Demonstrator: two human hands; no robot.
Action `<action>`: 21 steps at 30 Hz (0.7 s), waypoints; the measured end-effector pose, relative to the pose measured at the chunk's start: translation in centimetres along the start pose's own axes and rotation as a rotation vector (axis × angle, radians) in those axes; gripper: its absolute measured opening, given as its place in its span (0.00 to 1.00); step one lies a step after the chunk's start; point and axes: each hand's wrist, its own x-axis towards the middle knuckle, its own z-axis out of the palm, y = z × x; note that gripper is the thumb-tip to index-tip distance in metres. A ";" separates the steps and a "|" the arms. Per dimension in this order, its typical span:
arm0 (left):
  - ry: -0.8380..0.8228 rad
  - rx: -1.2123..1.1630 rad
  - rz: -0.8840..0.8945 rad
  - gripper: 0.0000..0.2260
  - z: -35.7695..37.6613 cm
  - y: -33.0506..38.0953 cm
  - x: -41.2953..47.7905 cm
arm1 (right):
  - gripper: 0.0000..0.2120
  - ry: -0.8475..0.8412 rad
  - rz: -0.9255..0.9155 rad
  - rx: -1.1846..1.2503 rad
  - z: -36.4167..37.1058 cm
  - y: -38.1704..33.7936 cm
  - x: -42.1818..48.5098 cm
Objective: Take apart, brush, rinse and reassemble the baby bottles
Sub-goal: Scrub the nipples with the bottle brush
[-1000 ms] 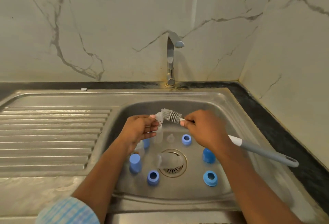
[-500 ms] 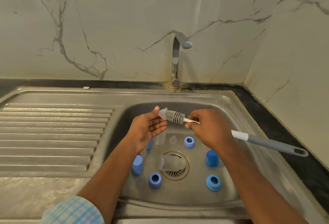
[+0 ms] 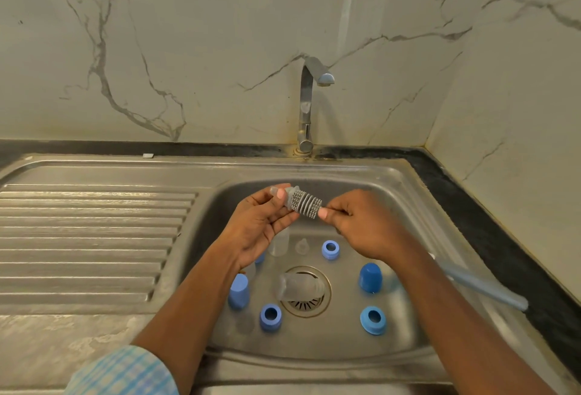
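Over the sink basin (image 3: 418,206), my left hand (image 3: 261,225) pinches a small clear teat (image 3: 283,195) between thumb and fingers. My right hand (image 3: 361,228) grips the bottle brush just behind its grey bristle head (image 3: 306,203), which presses against the teat. The grey handle (image 3: 484,287) sticks out to the right behind my wrist. On the basin floor lie a clear bottle (image 3: 298,287) across the drain, another clear bottle (image 3: 279,242), a loose teat (image 3: 302,245), blue rings (image 3: 330,250) (image 3: 270,317) (image 3: 373,319) and blue caps (image 3: 239,291) (image 3: 371,278).
The tap (image 3: 309,105) stands at the back of the sink with no water running. A ribbed steel draining board (image 3: 88,237) lies to the left. Marble walls close in behind and on the right, with a dark counter edge (image 3: 503,237) along the right.
Both hands stay over the basin. The brush head has been worked further against the teat, and my left fingers have shifted on it. The handle end has dropped lower on the right.
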 end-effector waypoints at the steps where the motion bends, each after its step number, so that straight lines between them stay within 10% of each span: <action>1: -0.020 -0.011 0.010 0.15 0.1 -0.1 0.0 | 0.15 -0.042 0.021 0.063 0.0 0.0 -0.1; 7: -0.261 -0.197 0.013 0.27 -0.3 -0.2 0.0 | 0.14 -0.045 0.050 0.245 0.1 -0.3 -0.3; 21: 0.253 -0.050 -0.054 0.18 -0.1 -1.6 0.5 | 0.11 0.227 -0.106 -0.476 1.9 -1.5 0.6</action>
